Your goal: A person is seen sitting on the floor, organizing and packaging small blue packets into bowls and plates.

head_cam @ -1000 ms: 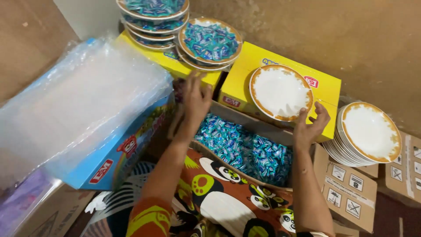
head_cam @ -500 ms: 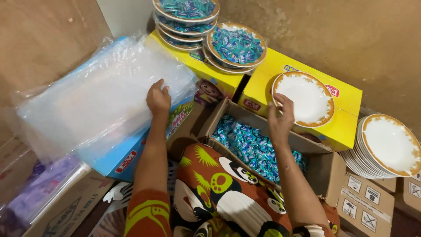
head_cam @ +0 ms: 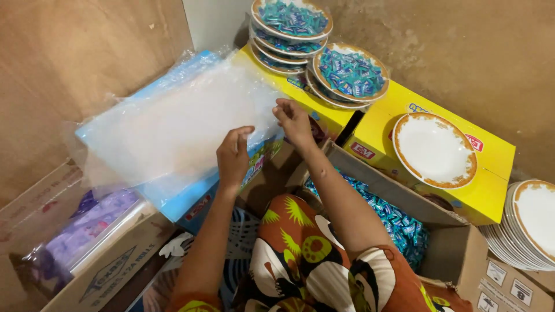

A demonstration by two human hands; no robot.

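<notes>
Both hands at the near edge of a stack of clear plastic bags [head_cam: 173,124] lying flat on a blue carton [head_cam: 191,202]. Left hand [head_cam: 234,155] curled, fingertips pressed down on the top sheet near its near-right corner; whether a sheet is actually pinched, impossible to tell from here. Right hand [head_cam: 293,118] at the right edge of the same stack, fingers bent and close together, apparently nipping or lifting the film's edge, though the exact grip is hidden.

Beyond the bags, on a yellow carton [head_cam: 488,173]: a stack of plates filled with blue-wrapped sweets [head_cam: 291,26], a second filled plate [head_cam: 350,72] just beside it, and an empty white plate with a gold rim [head_cam: 435,150] farther right. A pile of empty plates [head_cam: 532,225] at the far right. Below the right forearm, an open cardboard box of blue sweets [head_cam: 404,222]. At lower left, another box with purple packets [head_cam: 87,228].

To separate one bag cleanly, probably best: hold the stack still with the left fingertips, rub the top film between right thumb and forefinger until a single layer frees, then peel slowly toward the body. Thin film clings, so likely to drag a second sheet or slide the whole stack off the blue carton if pulled fast. Elbow kept clear of the filled plates.
</notes>
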